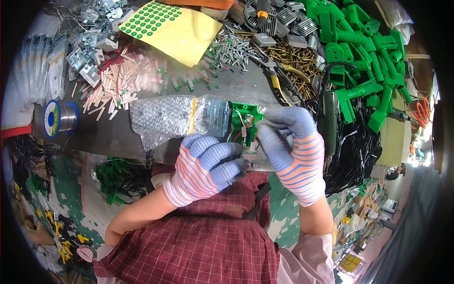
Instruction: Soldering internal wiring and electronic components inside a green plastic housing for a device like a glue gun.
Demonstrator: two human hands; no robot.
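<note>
In front of me lies a green plastic housing [248, 110] with its inside showing, with red and white wires [243, 128] in it. My left hand [208, 161], in a blue and orange striped glove, is at its near left side. Its fingers are curled, and their tips hide whatever they grip. My right hand [296, 154], gloved alike, is bent over the housing's right side. Its thumb and fingers come together in a pinch, blurred, and what lies between them cannot be made out. Left of the housing, touching it, is a dark translucent case [217, 118] partly in bubble wrap [158, 118] with a yellow band.
A solder spool [61, 118] stands at the left. Behind lie pale connectors with leads [123, 78], a yellow sticker sheet [177, 35], silver screws [229, 49], brass screws [298, 61] and yellow-handled pliers [275, 85]. Green housings [364, 61] and black cables [352, 156] fill the right.
</note>
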